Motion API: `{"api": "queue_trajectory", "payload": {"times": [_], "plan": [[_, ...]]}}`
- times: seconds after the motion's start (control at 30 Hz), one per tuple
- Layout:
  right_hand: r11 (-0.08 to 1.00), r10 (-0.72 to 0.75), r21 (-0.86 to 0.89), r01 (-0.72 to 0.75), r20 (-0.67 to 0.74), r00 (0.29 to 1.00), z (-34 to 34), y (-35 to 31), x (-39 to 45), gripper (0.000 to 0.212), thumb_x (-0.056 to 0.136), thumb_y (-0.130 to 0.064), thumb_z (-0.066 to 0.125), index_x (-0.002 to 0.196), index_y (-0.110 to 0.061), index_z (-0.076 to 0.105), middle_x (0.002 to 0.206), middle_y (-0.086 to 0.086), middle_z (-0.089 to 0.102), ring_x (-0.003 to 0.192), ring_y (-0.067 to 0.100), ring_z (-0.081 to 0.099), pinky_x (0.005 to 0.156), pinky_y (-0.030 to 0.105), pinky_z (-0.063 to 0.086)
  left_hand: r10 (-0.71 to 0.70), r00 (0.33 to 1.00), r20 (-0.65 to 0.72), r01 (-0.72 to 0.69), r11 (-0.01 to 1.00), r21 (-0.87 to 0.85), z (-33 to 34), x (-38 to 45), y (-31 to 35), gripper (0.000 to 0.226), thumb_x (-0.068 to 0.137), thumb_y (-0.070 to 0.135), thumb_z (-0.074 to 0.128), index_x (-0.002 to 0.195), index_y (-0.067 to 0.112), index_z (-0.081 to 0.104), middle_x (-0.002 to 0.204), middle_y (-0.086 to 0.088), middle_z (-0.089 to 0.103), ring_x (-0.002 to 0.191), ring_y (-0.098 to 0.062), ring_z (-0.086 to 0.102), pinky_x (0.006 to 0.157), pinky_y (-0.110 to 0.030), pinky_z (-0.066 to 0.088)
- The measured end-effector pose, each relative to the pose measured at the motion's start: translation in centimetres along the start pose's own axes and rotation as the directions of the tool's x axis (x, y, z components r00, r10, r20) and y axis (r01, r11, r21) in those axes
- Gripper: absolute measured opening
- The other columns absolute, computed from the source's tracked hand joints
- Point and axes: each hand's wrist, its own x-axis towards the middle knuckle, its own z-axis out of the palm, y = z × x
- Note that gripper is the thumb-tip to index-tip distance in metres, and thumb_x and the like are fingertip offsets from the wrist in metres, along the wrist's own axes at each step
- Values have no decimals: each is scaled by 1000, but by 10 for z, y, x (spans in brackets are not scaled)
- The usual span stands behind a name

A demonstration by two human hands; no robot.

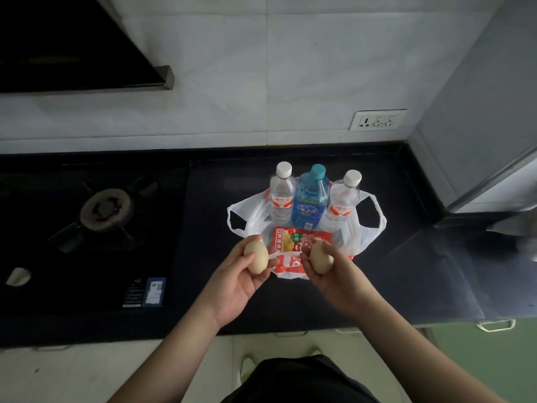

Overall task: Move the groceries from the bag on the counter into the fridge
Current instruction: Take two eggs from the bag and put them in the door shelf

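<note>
Left hand (236, 282) is gripping one egg (255, 256), right hand (334, 279) gripping another egg (321, 258), both just above the white bag (370, 228) w/ red packet (293, 242). Three bottles (309, 199) are standing upright on the bag's far side.

blocked: three bottles (310, 199) behind bag (369, 225) | free: counter (406, 266) right

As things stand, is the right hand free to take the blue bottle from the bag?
Probably not yet. The right hand already holds an egg, and the red packet lies between it and the blue bottle. Nothing else blocks the bottle.
</note>
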Motion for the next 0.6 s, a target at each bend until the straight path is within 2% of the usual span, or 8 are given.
{"api": "queue_trajectory", "payload": {"times": [0.07, 0.17, 0.27, 0.33, 0.47, 0.53, 0.6], "plan": [[1000, -4, -17, 4, 1, 1000, 7, 8, -9, 44, 78, -21, 68, 117, -5, 54, 92, 16, 69, 83, 24, 70, 71, 32, 61, -9, 1000, 8, 9, 1000, -12, -1, -8, 3, 37, 85, 21, 62, 121, 14, 59, 130, -24, 58, 104, -29, 65, 75, -29, 56], [997, -9, -78, 7, -23, 1000, 17, 20, -20, 31, 90, -27, 61, 111, -5, 55, 87, 14, 69, 76, 21, 67, 60, 26, 60, -4, 1000, 10, 4, 1000, -14, -2, -19, 6, 30, 89, 25, 58, 117, 13, 61, 117, -22, 63, 95, -27, 66, 70, -27, 55], [995, -12, -101, 9, -23, 1000, 23, 30, -29, 31, 93, -29, 57, 114, -6, 56, 86, 13, 70, 74, 20, 65, 58, 24, 58, 16, 1000, 9, -16, 1000, -15, -4, -27, 10, 30, 92, 25, 50, 117, 11, 60, 102, -20, 64, 83, -24, 65, 62, -25, 52], [992, -24, -122, 22, -16, 1000, 27, 37, -34, 33, 94, -30, 56, 118, -8, 57, 86, 12, 71, 71, 18, 66, 55, 23, 57, 38, 999, 30, -39, 999, 3, -6, -34, 12, 30, 93, 24, 49, 117, 10, 59, 97, -19, 63, 74, -23, 60, 56, -25, 48], [973, -38, -225, 42, 24, 999, 36, 49, -41, 36, 86, -34, 60, 111, -8, 59, 87, 9, 70, 63, 16, 62, 48, 22, 50, 103, 994, 24, -104, 994, 29, -9, -47, 15, 33, 88, 26, 54, 118, 12, 58, 93, -18, 61, 66, -21, 56, 48, -24, 41], [970, -33, -238, 48, 67, 997, 40, 52, -42, 46, 84, -35, 61, 121, -8, 53, 87, 10, 68, 56, 15, 55, 43, 22, 44, 132, 991, 3, -132, 991, 1, -8, -55, 17, 33, 85, 27, 55, 115, 13, 57, 91, -18, 60, 64, -22, 55, 46, -23, 41], [972, -8, -235, 29, 89, 996, 40, 52, -43, 45, 90, -33, 58, 128, -11, 50, 87, 11, 66, 52, 13, 48, 41, 22, 40, 168, 986, -13, -169, 986, -18, -5, -64, 19, 28, 85, 27, 55, 110, 12, 56, 91, -19, 61, 64, -22, 55, 45, -22, 41]]}}
